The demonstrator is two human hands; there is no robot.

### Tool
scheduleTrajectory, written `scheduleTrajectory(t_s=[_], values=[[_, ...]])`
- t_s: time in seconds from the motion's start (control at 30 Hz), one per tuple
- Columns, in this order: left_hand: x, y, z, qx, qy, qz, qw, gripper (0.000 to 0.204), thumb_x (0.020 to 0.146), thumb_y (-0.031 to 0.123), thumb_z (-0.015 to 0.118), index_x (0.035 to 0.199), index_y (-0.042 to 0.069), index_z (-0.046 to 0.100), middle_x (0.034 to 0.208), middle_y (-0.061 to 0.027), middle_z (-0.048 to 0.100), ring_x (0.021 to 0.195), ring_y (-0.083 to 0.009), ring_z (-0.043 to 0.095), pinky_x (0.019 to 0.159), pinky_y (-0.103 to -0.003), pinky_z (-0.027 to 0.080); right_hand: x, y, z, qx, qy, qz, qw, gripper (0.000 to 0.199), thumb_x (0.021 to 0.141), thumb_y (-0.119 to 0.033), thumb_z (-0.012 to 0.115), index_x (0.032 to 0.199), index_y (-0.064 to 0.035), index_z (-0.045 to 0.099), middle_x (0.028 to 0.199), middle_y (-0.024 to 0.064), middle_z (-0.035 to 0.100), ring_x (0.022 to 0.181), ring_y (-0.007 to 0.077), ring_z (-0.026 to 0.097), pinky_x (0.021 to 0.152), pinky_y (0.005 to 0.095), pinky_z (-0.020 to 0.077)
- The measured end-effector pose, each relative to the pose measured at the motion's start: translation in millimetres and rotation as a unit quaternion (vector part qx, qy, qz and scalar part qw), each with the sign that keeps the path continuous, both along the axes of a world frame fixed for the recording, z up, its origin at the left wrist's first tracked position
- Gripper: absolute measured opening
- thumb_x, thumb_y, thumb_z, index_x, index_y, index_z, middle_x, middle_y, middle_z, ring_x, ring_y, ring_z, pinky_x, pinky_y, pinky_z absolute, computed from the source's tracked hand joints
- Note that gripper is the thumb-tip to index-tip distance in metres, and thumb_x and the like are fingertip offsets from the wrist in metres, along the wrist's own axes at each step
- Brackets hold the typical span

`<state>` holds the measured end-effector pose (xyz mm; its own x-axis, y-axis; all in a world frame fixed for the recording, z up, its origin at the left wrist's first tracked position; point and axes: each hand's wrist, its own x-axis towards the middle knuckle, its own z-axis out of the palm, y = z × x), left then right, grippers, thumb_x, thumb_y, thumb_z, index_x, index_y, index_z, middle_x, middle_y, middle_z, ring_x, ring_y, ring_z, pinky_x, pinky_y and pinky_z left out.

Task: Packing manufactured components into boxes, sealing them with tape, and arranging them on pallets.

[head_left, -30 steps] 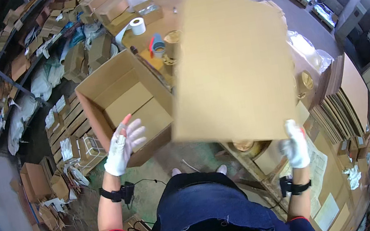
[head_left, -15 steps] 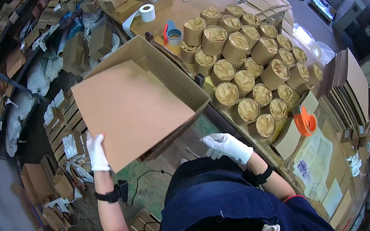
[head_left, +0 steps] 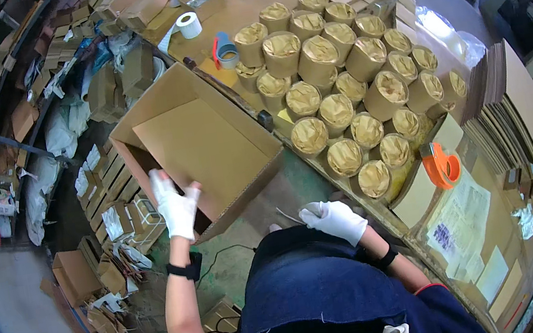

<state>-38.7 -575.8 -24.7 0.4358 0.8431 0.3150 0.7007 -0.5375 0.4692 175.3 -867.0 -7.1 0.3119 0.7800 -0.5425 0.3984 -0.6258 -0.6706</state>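
Observation:
An open cardboard box [head_left: 228, 117] stands to the left of the table, tilted in view. A flat cardboard sheet [head_left: 201, 152] lies inside it, with dark gaps along its left side. My left hand [head_left: 177, 207], in a white glove, is at the box's near left side, by the sheet's edge, fingers and thumb spread. My right hand [head_left: 337, 222], also gloved, hovers in front of my apron beside the table edge. Its fingers are closed, and a thin pale strip-like thing [head_left: 288, 216] sticks out from them; its kind is not clear.
Rows of round paper-wrapped bundles [head_left: 318, 59] fill the table's middle. An orange tape dispenser [head_left: 441, 166], papers [head_left: 461, 230] and stacked cardboard sheets [head_left: 498, 109] lie to the right. A blue tape dispenser [head_left: 225, 51] and a white label roll [head_left: 189, 25] are farther back.
The cardboard sheet, held up over the box by my left hand, has gone down into it. My left hand has let go and moved right. My right hand has shifted slightly lower.

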Motion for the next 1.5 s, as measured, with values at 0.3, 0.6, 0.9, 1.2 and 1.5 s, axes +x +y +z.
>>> scheduleTrajectory(t_s=[0.3,0.6,0.9,1.2,1.5], values=[[10.5,-50.3,-13.0,-0.083,0.269,-0.166,0.945,0.03,0.081,0.018,0.064,0.11,0.01,0.064,0.095,-0.017,0.068,0.087,-0.0362,0.064,0.077,-0.044,0.052,31.1,-23.9,5.2,0.043,-0.02,0.001,0.999,0.034,0.092,-0.041,0.05,0.108,-0.0165,0.067,0.093,0.0172,0.068,0.087,0.0366,0.065,0.078,0.0431,0.0515],[80.5,-69.9,61.5,-0.064,0.343,-0.199,0.916,0.042,0.081,0.037,0.066,0.11,0.006,0.065,0.088,-0.0178,0.068,0.085,-0.0347,0.066,0.074,-0.044,0.053,73.3,-72.9,39.0,0.08,-0.07,0.003,0.994,0.034,0.093,-0.041,0.052,0.11,-0.0168,0.067,0.09,0.0145,0.069,0.083,0.0333,0.067,0.077,0.0416,0.053],[310.5,-114.9,213.7,-0.046,0.006,-0.434,0.9,0.035,0.087,0.017,0.066,0.121,0.007,0.062,0.102,-0.0134,0.069,0.085,-0.0196,0.067,0.08,-0.031,0.05,128.3,-162.2,71.1,0.177,-0.048,-0.181,0.966,0.027,0.091,-0.032,0.059,0.112,-0.0165,0.067,0.086,0.011,0.07,0.079,0.0269,0.068,0.073,0.0352,0.0535],[567.6,-27.2,165.2,-0.056,0.083,-0.476,0.874,0.05,0.085,0.032,0.066,0.126,0.004,0.058,0.108,-0.0181,0.067,0.094,-0.0264,0.065,0.084,-0.035,0.05,146.4,-190.0,54.4,0.131,-0.01,-0.368,0.92,0.029,0.089,-0.031,0.062,0.113,-0.0158,0.066,0.083,0.0141,0.069,0.079,0.0289,0.068,0.073,0.0361,0.0528],[750.9,65.1,72.2,-0.042,0.211,-0.38,0.9,0.11,0.059,0.044,0.083,0.147,0.004,0.029,0.138,-0.0266,0.045,0.129,-0.0377,0.044,0.107,-0.041,0.038,160.9,-158.4,52.5,0.085,0.103,-0.557,0.82,0.027,0.092,-0.02,0.062,0.115,-0.0046,0.066,0.087,0.0098,0.072,0.081,0.011,0.07,0.073,0.0246,0.0529]])
